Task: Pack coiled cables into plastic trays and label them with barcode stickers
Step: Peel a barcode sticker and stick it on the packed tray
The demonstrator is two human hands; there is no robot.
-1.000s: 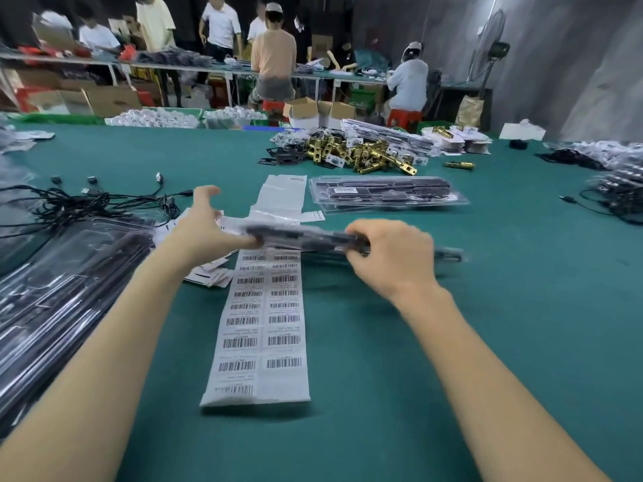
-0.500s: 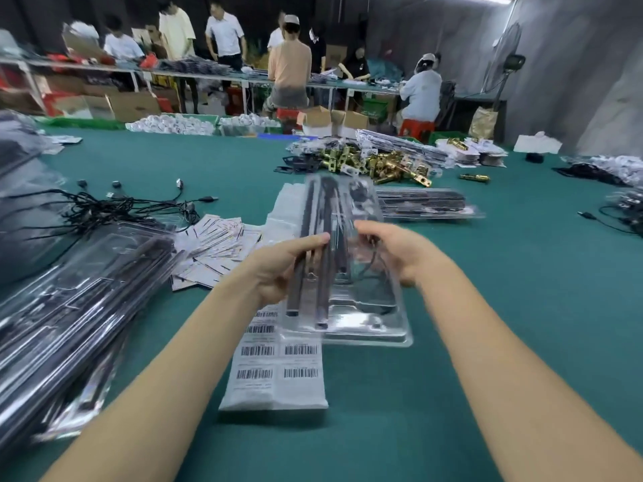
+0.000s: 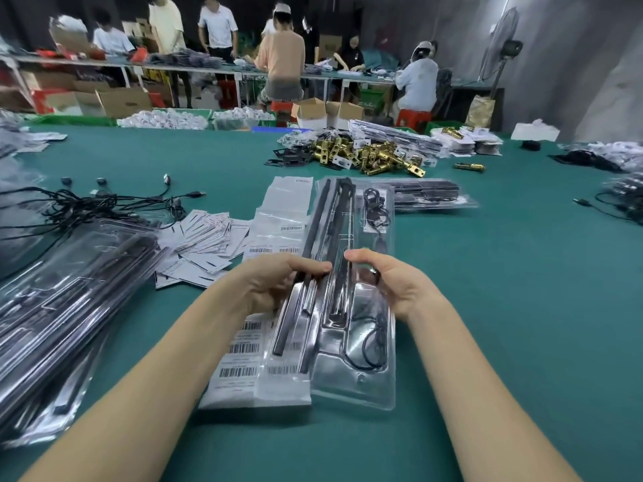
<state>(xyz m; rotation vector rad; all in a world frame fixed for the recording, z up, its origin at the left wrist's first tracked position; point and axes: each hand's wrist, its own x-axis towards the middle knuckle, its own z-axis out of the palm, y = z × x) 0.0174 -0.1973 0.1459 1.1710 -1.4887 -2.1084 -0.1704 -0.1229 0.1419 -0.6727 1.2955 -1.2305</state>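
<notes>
A long clear plastic tray (image 3: pixel 351 380) lies lengthwise in front of me, holding dark rods and a coiled black cable (image 3: pixel 374 328). My left hand (image 3: pixel 275 285) grips its left edge, thumb over the rods. My right hand (image 3: pixel 393 285) grips the right side, thumb on top. Under the tray's left side lies a long sheet of barcode stickers (image 3: pixel 240 370). A second filled tray (image 3: pixel 431 198) lies farther back on the green table (image 3: pixel 522 307).
A stack of filled clear trays (image 3: pixel 62 307) sits at the left, with loose black cables (image 3: pixel 87 205) behind it and scattered white cards (image 3: pixel 205 245). Gold latch parts (image 3: pixel 368 154) are piled mid-table. More cables (image 3: pixel 622 200) lie at the right edge. People work at far benches.
The tray was held crosswise a second ago; both hands have turned it lengthwise and brought it down toward me over the sticker sheet.
</notes>
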